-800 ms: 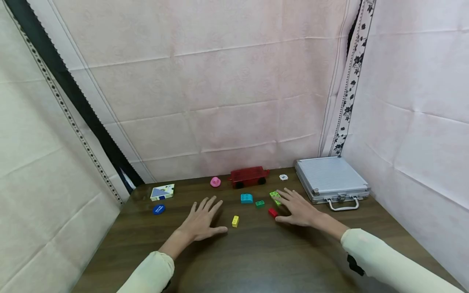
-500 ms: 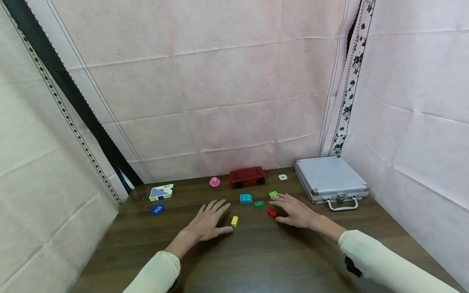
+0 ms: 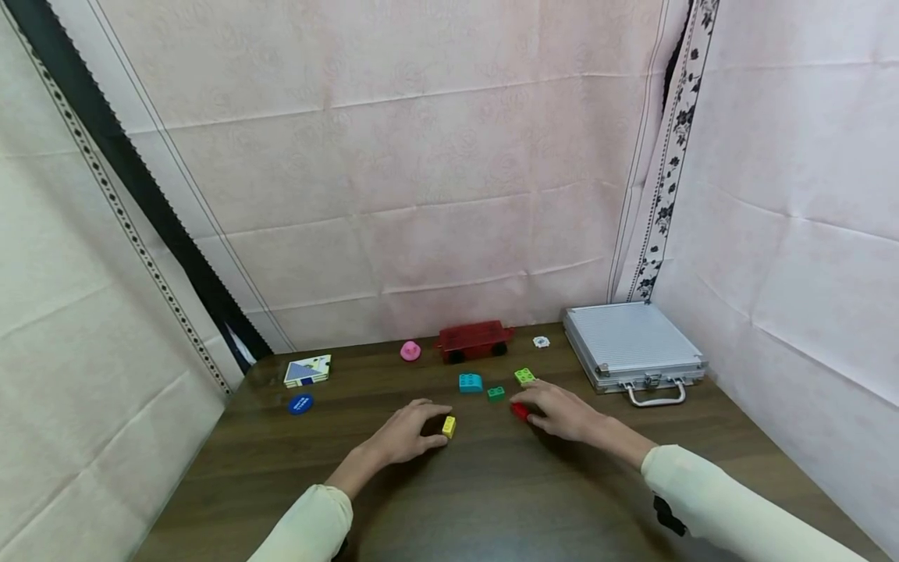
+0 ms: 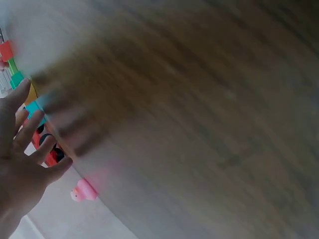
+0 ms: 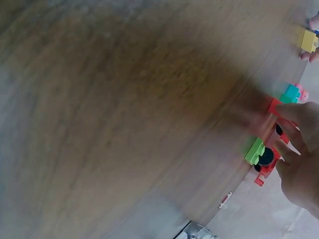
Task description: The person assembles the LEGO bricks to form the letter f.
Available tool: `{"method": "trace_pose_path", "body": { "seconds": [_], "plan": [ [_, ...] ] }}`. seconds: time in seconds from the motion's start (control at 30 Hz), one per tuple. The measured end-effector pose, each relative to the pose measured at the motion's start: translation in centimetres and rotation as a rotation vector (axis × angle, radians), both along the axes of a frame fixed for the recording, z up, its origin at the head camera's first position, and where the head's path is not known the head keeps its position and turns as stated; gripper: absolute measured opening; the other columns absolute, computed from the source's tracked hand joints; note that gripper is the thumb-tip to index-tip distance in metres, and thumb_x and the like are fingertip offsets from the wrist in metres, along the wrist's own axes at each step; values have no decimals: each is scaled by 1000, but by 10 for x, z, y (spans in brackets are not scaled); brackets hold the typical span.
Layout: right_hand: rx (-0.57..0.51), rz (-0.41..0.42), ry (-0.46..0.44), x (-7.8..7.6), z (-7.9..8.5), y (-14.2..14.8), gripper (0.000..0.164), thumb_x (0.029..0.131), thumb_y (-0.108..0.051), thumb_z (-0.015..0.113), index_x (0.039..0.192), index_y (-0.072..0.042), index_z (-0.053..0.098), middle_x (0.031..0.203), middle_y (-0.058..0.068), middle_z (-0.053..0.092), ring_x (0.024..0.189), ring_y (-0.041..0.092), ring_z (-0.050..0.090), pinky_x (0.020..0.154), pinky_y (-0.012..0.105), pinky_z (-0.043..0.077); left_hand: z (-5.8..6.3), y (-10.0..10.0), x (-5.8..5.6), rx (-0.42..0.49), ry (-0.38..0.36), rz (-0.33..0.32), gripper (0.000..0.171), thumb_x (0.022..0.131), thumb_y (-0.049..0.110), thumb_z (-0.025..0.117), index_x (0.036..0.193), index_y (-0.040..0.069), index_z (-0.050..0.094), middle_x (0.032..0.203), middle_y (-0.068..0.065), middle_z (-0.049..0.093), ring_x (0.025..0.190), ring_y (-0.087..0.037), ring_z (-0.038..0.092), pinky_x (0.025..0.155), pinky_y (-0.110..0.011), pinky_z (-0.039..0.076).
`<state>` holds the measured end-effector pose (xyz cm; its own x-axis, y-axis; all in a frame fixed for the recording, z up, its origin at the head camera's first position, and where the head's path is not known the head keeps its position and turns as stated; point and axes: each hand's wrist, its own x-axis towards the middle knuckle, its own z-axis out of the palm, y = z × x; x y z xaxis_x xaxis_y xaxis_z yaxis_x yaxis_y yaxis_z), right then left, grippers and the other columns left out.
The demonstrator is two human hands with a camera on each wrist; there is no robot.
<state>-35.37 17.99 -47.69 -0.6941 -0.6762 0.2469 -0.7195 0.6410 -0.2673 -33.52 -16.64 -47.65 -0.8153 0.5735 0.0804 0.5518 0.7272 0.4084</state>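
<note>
My left hand [image 3: 407, 433] reaches around a small yellow toy building brick [image 3: 449, 427] at the table's middle. Thumb and index finger lie on either side of the brick, with a slight gap at the index finger. The right wrist view also shows the yellow brick [image 5: 309, 41] between those fingers. My right hand [image 3: 562, 411] holds a red building brick [image 3: 520, 410] between thumb and fingers, which partly cover it. Close by lie a dark green brick [image 3: 495, 393], a lime green brick [image 3: 524, 376] and a blue brick [image 3: 470, 382].
Along the back stand a pink rubber duck [image 3: 410, 350], a red toy wagon [image 3: 474, 341] and a small white piece [image 3: 541, 342]. A silver case [image 3: 635, 347] lies at right. At left are a patterned flat box [image 3: 307, 371] and a blue disc [image 3: 300, 403].
My left hand has moved right to the yellow brick, its spread fingers drawing together. The right hand's fingers have drawn in from over the lime green brick and closed on the red one.
</note>
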Motion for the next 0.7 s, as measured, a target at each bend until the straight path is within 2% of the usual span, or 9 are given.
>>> {"method": "trace_pose_path", "body": {
  "seconds": [0.27,0.5,0.7],
  "plan": [
    [7,-44,-27,0,2,-3,34,96,-7,75,129,-5,71,129,12,68,124,30,62,99,50,52,-5,5,-10,116,-19,-7,41,96,23,78,134,9,70,131,-5,69,126,-29,56,106,-51,47],
    [-18,-76,-100,2,3,-9,32,98,-17,74,129,-8,71,128,8,69,120,25,63,95,46,55,-7,10,-15,202,-79,47,32,90,21,84,120,11,77,114,0,73,109,-23,60,97,-46,52],
    [-24,-74,-93,1,1,-14,32,98,-20,74,128,-9,72,127,6,70,120,24,63,96,46,55,-8,13,-16,269,-133,91,30,87,19,87,113,11,77,102,2,71,95,-18,62,86,-35,55]
  ]
}}
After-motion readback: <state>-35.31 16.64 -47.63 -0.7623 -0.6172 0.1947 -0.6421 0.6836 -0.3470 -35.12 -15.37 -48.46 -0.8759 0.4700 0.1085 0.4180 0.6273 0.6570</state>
